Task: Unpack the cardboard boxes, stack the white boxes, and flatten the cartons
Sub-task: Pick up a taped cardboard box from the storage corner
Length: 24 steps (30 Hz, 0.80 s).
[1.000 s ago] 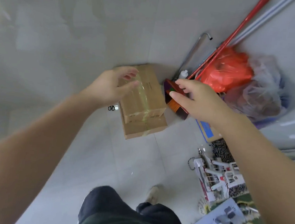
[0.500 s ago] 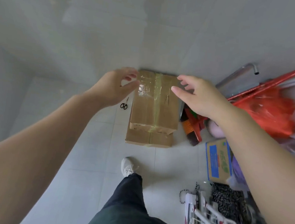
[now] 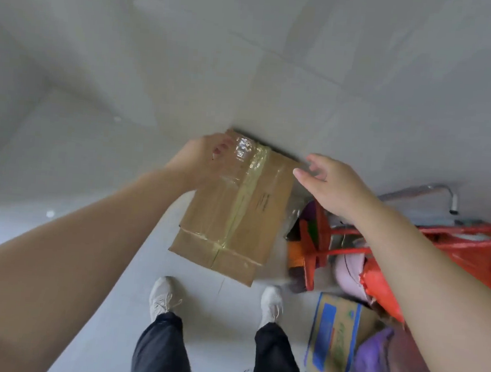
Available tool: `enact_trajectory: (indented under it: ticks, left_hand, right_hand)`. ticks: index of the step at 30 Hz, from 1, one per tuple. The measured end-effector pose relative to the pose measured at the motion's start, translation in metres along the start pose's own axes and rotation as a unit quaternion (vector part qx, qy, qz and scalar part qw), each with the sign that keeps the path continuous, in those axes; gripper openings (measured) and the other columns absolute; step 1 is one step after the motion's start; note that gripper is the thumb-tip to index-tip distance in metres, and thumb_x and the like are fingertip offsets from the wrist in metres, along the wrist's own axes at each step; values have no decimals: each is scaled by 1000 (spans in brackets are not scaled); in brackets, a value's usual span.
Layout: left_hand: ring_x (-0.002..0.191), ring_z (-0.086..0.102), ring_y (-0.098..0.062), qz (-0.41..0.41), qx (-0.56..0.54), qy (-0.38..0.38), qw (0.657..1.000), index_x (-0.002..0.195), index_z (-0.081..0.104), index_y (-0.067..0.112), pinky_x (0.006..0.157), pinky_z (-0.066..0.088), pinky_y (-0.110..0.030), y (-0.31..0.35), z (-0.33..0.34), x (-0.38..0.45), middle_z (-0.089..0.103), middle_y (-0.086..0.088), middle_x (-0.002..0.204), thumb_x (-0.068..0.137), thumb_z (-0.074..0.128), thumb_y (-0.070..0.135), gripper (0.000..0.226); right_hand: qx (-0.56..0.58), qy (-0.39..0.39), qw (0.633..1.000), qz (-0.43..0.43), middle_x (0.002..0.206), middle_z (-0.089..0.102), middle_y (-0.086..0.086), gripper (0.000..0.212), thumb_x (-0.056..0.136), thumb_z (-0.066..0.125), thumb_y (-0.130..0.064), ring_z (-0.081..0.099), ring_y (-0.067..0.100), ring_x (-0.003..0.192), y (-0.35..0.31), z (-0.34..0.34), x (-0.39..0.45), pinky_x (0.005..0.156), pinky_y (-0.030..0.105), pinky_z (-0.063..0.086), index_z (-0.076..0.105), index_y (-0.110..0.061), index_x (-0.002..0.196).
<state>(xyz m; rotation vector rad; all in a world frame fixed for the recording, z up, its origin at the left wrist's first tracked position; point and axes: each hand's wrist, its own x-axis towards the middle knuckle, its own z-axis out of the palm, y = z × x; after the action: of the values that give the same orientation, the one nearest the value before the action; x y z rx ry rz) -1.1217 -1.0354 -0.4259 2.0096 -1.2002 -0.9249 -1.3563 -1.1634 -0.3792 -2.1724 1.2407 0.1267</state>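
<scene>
On the floor against the wall, two taped cardboard boxes [image 3: 230,211] sit stacked, the left hand [image 3: 202,159] curling onto the top one's far corner, the right hand [image 3: 330,184] spread and empty beside it; unpacking has barely begun, and next comes a firm two-handed grip.

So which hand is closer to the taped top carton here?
Left. The left hand is at the top carton, over its far left corner; the right hand hovers just off its far right corner.

One head-worn wide-angle view looks steeply down, from standing height, at the tiled floor [image 3: 89,261].
</scene>
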Motion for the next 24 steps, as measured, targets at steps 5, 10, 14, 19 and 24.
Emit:
enact_trajectory:
  ticks: [5, 10, 14, 19, 24]
  left_hand:
    - [112, 55, -19, -109, 54, 54, 991, 131, 51, 18, 85, 37, -24, -56, 83, 34, 57, 0, 126, 93, 53, 37, 42]
    - [111, 54, -25, -192, 127, 46, 972, 138, 41, 21, 91, 46, -38, -134, 168, 60, 46, -2, 135, 86, 54, 53, 62]
    - [118, 47, -30, -287, 176, 87, 938, 133, 36, 23, 93, 44, -49, -196, 200, 65, 45, -4, 133, 72, 60, 68, 80]
    - [114, 46, -31, -422, 182, 79, 885, 123, 36, 18, 88, 47, -51, -254, 219, 42, 50, -6, 121, 60, 56, 83, 93]
    - [96, 56, -29, -456, 90, 135, 875, 114, 42, 16, 77, 50, -40, -276, 237, 29, 51, -4, 107, 53, 54, 88, 95]
  right_hand:
    - [-23, -67, 997, 1, 137, 51, 3, 64, 88, 48, -58, 50, 21, 122, 81, 53, 99, 98, 34, 39, 39, -24, 142]
    - [-86, -96, 991, 17, 151, 35, 5, 72, 90, 48, -55, 37, 24, 135, 166, 117, 188, 108, 38, 32, 27, -19, 148]
    - [-147, -62, 987, 15, 154, 27, 11, 83, 88, 53, -56, 31, 29, 138, 203, 164, 252, 112, 41, 29, 21, -10, 149]
    - [-207, -4, 978, 29, 145, 37, 21, 95, 79, 54, -68, 38, 37, 132, 211, 208, 309, 105, 46, 35, 31, -2, 143]
    - [-214, 19, 973, 84, 143, 35, 23, 109, 69, 51, -81, 40, 41, 128, 213, 224, 324, 100, 46, 37, 31, -3, 143]
